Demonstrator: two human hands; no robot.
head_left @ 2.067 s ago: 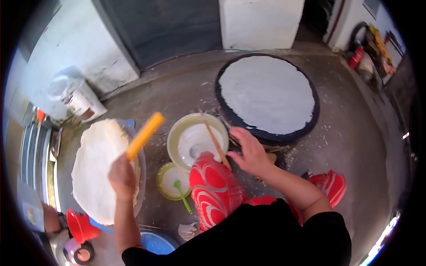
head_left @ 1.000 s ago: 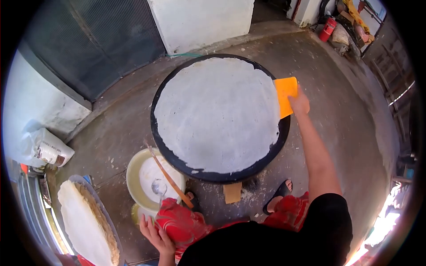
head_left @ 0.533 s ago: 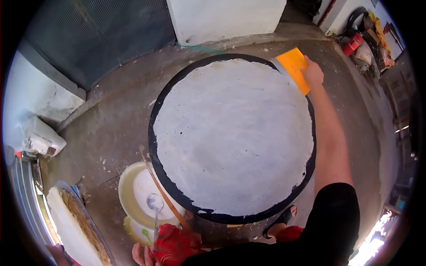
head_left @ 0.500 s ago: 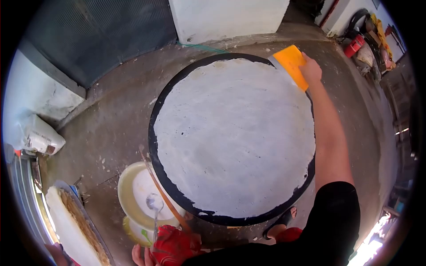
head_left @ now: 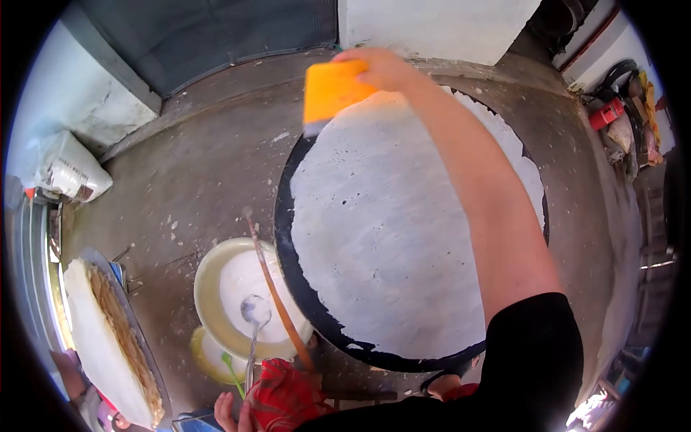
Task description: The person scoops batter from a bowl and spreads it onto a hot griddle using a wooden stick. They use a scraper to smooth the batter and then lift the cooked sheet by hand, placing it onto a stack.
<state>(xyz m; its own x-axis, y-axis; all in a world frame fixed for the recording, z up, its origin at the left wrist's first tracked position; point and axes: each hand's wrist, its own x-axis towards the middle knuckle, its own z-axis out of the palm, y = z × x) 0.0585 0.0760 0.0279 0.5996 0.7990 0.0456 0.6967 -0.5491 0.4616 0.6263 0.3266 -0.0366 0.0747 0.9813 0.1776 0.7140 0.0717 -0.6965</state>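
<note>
My right hand (head_left: 381,70) grips an orange scraper (head_left: 327,90) at the far left edge of a large round black griddle (head_left: 288,216). A thin white sheet of batter (head_left: 389,223) covers most of the griddle, with ragged edges and small holes. My right forearm crosses above it. Low in the view, my left hand (head_left: 234,414) shows only a few fingers, apart, beside red cloth (head_left: 281,396). Near those fingers is the handle of a metal ladle (head_left: 255,311), whose bowl sits in white batter in a cream basin (head_left: 209,273). A wooden stick (head_left: 277,302) leans across the basin.
A yellowish bowl (head_left: 205,363) with a green-handled utensil is below the basin. At left lies a stack of pale sheets (head_left: 93,331) on a tray. A white sack (head_left: 72,169) stands by the wall; a red canister (head_left: 606,114) is at far right.
My right hand has carried the scraper from the griddle's far right edge along the back to its far left edge. The view has shifted, too. My left hand stays by the red cloth.
</note>
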